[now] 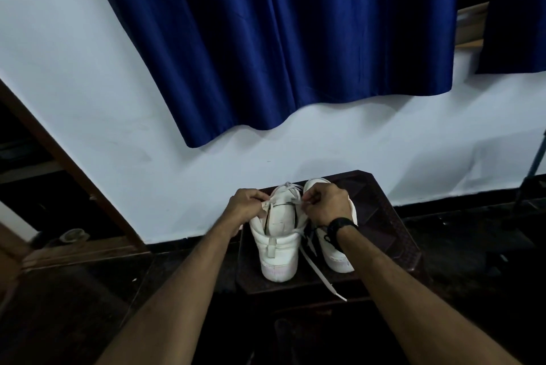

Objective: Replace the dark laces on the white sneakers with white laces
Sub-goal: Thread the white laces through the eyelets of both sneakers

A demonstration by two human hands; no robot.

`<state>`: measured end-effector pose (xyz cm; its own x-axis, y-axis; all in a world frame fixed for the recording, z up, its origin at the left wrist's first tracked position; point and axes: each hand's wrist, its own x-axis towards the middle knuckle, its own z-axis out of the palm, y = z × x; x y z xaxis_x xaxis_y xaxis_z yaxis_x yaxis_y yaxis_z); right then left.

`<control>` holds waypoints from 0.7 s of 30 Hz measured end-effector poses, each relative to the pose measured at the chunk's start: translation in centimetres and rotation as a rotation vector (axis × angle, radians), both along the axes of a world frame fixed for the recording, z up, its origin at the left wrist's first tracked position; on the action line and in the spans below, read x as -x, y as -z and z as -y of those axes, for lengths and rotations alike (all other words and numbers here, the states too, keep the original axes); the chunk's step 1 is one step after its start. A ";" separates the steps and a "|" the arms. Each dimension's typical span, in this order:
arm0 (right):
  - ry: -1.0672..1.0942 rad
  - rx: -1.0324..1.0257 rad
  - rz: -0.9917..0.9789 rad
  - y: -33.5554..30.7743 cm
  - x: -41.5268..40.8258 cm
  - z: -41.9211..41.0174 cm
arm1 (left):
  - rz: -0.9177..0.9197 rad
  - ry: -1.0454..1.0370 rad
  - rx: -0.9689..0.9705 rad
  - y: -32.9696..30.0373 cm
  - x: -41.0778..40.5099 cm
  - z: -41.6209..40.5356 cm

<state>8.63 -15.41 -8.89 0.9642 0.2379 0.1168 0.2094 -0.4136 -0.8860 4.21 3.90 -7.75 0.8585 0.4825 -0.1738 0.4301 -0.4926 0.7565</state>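
Note:
Two white sneakers stand side by side on a dark stool [381, 234], heels toward me. The left sneaker [276, 249] carries a white lace [291, 186] across its upper eyelets. My left hand [246, 206] pinches one end of that lace at the shoe's left side. My right hand [326, 205] pinches the other end at the shoe's right side and covers much of the right sneaker [336, 258]. A loose lace tail [320, 276] trails between the shoes toward the stool's front edge. A dark strand shows near my right wrist.
A blue curtain [283, 39] hangs on the white wall behind the stool. A wooden door frame [68, 163] runs along the left. The floor around the stool is dark, with a small object [72, 236] at the left by the wall.

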 end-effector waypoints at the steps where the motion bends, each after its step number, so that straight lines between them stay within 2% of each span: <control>1: -0.003 0.005 0.002 0.0 0.0 0.0 | 0.032 -0.015 0.070 0.3 0.1 -0.3; 5: -0.010 0.075 0.058 0.1 0.2 -0.3 | 0.205 -0.100 0.344 1.4 1.1 -0.2; 8: -0.116 0.250 0.188 -0.1 0.3 -1.1 | 0.372 -0.241 0.535 3.3 2.0 0.8; 12: -0.214 0.671 0.485 -0.6 0.4 -2.8 | 0.520 -0.360 0.545 4.7 1.6 1.6; 14: -0.297 0.750 0.546 -1.0 0.1 -4.1 | 0.562 -0.365 0.572 5.1 1.5 1.5; 17: -0.414 0.821 0.464 -1.4 -0.7 -5.6 | 0.640 -0.371 0.645 5.6 1.6 1.6; 21: -0.433 0.745 0.173 -1.6 -1.5 -5.8 | 0.709 -0.392 0.685 6.2 1.6 1.7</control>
